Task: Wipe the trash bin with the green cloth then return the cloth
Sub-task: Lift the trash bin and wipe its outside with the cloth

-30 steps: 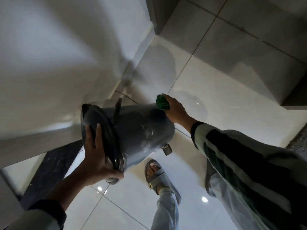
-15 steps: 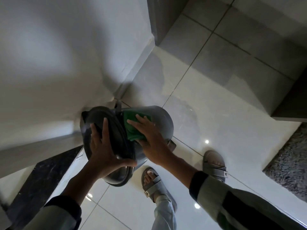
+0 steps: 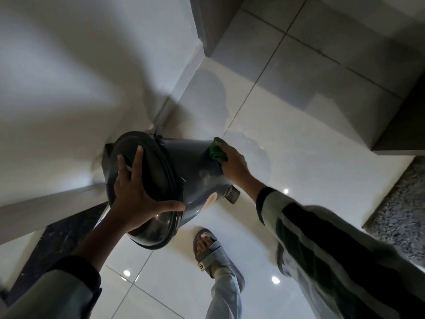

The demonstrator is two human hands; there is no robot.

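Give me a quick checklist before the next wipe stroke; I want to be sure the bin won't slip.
1. Left hand braces the lid end of the trash bin: ok.
2. Right hand holds the green cloth on the bin wall: ok.
3. Bin tilted on its side, lid shut: ok.
4. Pedal free of both hands: ok.
5. Sandalled foot out from under the bin: not ok, it stands just below.
6. Far side wiped: cannot tell.
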